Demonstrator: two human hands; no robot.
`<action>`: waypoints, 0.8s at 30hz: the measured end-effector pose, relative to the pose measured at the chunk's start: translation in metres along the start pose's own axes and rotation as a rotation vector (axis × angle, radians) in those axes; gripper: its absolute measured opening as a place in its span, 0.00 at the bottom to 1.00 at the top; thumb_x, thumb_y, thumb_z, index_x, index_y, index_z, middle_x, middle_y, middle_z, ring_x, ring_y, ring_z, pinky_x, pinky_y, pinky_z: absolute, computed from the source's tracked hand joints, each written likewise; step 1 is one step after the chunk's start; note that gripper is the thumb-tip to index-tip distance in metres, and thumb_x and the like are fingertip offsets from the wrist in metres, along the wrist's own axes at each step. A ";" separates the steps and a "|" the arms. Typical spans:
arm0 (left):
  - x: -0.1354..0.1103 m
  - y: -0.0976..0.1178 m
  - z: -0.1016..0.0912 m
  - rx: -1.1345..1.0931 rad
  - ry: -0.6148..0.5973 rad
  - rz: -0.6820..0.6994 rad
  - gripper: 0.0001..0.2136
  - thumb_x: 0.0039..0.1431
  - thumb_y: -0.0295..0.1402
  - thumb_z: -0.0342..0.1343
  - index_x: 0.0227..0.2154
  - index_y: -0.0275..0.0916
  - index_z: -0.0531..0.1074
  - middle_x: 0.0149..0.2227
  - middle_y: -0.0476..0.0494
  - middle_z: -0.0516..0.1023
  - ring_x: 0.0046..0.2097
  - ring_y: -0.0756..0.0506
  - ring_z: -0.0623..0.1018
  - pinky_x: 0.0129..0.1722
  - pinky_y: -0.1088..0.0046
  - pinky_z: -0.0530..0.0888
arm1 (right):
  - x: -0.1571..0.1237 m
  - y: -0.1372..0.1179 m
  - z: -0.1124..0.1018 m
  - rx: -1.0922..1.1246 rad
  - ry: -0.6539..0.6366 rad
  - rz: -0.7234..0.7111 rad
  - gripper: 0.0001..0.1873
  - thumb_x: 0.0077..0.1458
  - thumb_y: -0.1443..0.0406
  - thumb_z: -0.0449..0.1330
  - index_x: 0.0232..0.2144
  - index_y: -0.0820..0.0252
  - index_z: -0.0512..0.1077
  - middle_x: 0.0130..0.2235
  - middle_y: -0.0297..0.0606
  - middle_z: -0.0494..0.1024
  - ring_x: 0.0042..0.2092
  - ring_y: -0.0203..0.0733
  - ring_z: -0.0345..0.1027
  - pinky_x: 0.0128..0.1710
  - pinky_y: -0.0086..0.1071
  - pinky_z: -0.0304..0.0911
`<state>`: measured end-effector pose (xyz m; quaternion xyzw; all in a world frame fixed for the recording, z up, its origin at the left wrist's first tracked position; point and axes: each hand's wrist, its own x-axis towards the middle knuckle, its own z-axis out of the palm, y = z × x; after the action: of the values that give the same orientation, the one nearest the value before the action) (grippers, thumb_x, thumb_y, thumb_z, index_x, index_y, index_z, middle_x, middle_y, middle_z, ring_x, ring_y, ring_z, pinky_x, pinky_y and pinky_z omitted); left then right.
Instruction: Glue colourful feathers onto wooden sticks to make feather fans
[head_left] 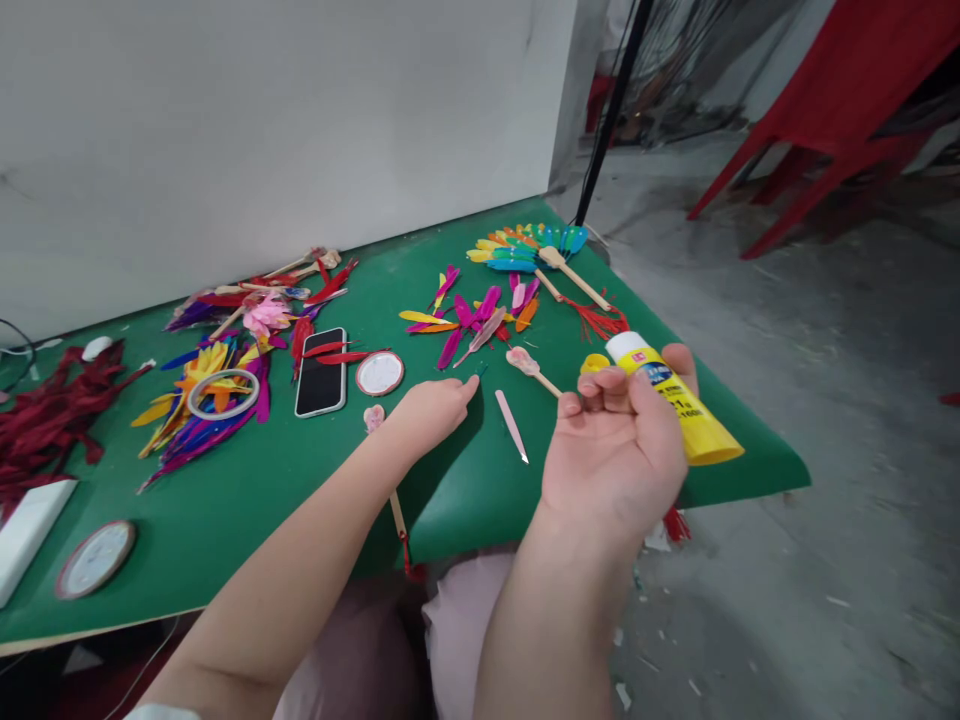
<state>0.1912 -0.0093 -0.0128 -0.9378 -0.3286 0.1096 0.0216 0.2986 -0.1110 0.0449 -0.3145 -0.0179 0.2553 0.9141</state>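
My right hand point(615, 450) is raised over the table's right end, palm up, with fingers curled around a yellow glue tube point(697, 420). The tube's white end points up and left. A yellow cap point(595, 363) shows just beyond the fingertips; whether they touch it I cannot tell. Low over the green table, my left hand point(435, 412) has its fingers drawn together, beside a tiny dark teal bit. Anything pinched there is too small to name. Between the hands lie pink tweezers point(512, 426) and a wooden stick with a pale, rounded head point(525, 362). Another such stick point(397, 515) passes under my left forearm.
Loose feathers point(480, 315) and a colourful feather fan point(536, 248) lie toward the back. Left are a phone point(321, 372), a round white lid point(380, 373), a tape roll point(223, 394) on feathers, and dark red material point(52, 420). A red chair point(832, 100) stands beyond.
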 end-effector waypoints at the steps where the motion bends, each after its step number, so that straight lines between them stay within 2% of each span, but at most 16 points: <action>1: 0.001 0.000 0.000 0.000 0.000 0.006 0.21 0.61 0.28 0.42 0.57 0.34 0.57 0.38 0.40 0.75 0.39 0.45 0.77 0.35 0.72 0.71 | 0.000 0.000 0.000 -0.002 -0.002 -0.003 0.17 0.44 0.69 0.56 0.40 0.55 0.66 0.20 0.26 0.71 0.23 0.30 0.63 0.21 0.23 0.56; 12: 0.011 0.008 -0.006 0.014 -0.016 0.028 0.20 0.59 0.26 0.44 0.55 0.32 0.59 0.38 0.36 0.75 0.39 0.43 0.77 0.35 0.70 0.72 | -0.002 0.003 0.000 -0.060 -0.013 -0.015 0.16 0.44 0.67 0.56 0.39 0.54 0.65 0.21 0.24 0.69 0.23 0.29 0.62 0.21 0.23 0.55; 24: 0.000 0.015 -0.008 0.055 -0.068 0.054 0.20 0.59 0.24 0.44 0.55 0.30 0.59 0.38 0.35 0.75 0.38 0.43 0.77 0.33 0.70 0.72 | -0.001 0.002 0.000 -0.049 -0.008 -0.010 0.17 0.44 0.67 0.57 0.40 0.53 0.66 0.21 0.24 0.69 0.23 0.30 0.63 0.21 0.23 0.55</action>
<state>0.2023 -0.0213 -0.0066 -0.9411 -0.3007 0.1511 0.0332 0.2966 -0.1103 0.0433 -0.3359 -0.0296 0.2513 0.9073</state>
